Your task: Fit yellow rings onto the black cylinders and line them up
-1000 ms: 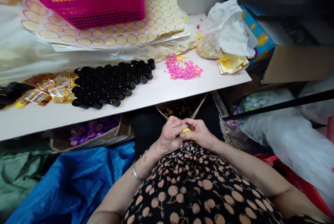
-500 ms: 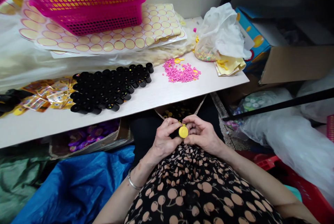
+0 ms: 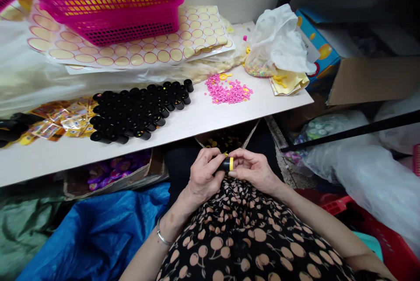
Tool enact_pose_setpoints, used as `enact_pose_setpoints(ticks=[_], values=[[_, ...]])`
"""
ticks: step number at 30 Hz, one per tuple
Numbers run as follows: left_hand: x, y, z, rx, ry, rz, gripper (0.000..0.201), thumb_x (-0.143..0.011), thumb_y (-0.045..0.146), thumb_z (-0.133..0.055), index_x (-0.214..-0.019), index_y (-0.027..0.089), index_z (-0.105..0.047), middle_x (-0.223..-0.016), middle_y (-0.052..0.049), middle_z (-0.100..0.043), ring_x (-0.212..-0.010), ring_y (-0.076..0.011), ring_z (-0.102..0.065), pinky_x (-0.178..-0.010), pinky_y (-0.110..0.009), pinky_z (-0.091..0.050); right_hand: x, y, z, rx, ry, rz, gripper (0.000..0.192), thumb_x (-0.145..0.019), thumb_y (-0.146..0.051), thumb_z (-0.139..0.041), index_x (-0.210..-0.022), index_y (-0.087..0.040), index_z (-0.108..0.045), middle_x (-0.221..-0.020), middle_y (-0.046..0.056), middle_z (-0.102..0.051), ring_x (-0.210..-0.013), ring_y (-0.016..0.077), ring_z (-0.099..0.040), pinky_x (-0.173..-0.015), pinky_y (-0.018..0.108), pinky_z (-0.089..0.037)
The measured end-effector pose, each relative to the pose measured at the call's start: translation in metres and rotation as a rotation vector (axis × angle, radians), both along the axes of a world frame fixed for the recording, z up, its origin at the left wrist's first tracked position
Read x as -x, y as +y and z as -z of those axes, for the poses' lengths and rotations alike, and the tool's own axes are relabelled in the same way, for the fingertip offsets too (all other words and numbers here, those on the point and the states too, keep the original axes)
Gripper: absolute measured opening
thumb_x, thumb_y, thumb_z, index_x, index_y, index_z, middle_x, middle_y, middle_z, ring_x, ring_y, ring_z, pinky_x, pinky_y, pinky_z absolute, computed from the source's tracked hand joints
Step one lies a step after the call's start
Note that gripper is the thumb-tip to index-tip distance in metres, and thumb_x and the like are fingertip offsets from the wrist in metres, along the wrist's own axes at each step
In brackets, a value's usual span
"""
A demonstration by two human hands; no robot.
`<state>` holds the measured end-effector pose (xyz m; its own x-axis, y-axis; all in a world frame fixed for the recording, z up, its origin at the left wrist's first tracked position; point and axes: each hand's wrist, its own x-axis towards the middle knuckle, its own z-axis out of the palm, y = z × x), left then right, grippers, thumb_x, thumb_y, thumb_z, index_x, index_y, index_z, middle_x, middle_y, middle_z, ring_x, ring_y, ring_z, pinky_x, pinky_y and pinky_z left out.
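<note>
Close to my lap, my left hand [image 3: 206,172] is closed around a small black cylindrical container [image 3: 224,164], which lies on its side. A yellow cap [image 3: 231,164] sits on its right end. My right hand [image 3: 256,169] has its fingers curled round that capped end, thumb below and fingertips above. Part of the container is hidden inside my left fingers. Beneath the table edge, just beyond my hands, a cardboard box [image 3: 252,134] holds several black and yellow pieces.
On the white table [image 3: 193,119] stand rows of black containers [image 3: 131,110], beside shiny yellow packets [image 3: 70,119]. Pink beads [image 3: 228,90] lie heaped to the right, near a white plastic bag [image 3: 278,38]. Pink baskets [image 3: 131,23] stand at the back, and a blue tarp [image 3: 98,228] lies below left.
The yellow cap has turned from facing me to facing right, so the container's black side now shows. My left hand has shifted slightly left.
</note>
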<state>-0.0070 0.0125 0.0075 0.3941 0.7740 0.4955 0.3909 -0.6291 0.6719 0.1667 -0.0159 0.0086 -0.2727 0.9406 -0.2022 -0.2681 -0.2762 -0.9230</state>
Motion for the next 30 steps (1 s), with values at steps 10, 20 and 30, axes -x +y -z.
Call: enact_pose_setpoints(ticks=[10,20,30], values=[[0.004,0.003,-0.002,0.47,-0.326,0.136,0.037,-0.062,0.02,-0.075,-0.098,0.016,-0.064,-0.092,-0.008,-0.062,-0.086,-0.0184,-0.058,-0.076,-0.032,-0.049,0.0,-0.004,0.0,-0.221,-0.063,0.06,0.034,-0.069,-0.021,-0.07,-0.102,-0.025,-0.063,-0.105,0.005,-0.052,-0.089,0.016,-0.053,-0.075,0.029,-0.047],[0.005,0.001,-0.008,0.575,-0.45,0.103,0.038,-0.063,0.016,-0.075,-0.1,0.019,-0.067,-0.092,-0.006,-0.064,-0.087,-0.0163,-0.057,-0.079,-0.029,-0.047,0.002,-0.002,-0.003,-0.308,-0.14,0.084,0.038,-0.074,-0.021,-0.066,-0.111,-0.023,-0.058,-0.102,0.005,-0.052,-0.08,0.0123,-0.053,-0.065,0.025,-0.047],[0.008,0.001,-0.01,0.956,-0.226,0.293,0.039,-0.075,0.028,-0.065,-0.111,0.016,-0.062,-0.094,-0.006,-0.067,-0.082,-0.0171,-0.061,-0.074,-0.028,-0.049,-0.004,0.004,-0.025,-0.658,-0.522,-0.08,0.034,-0.084,-0.016,-0.051,-0.117,-0.021,-0.055,-0.097,0.007,-0.051,-0.088,0.0159,-0.052,-0.076,0.031,-0.047]])
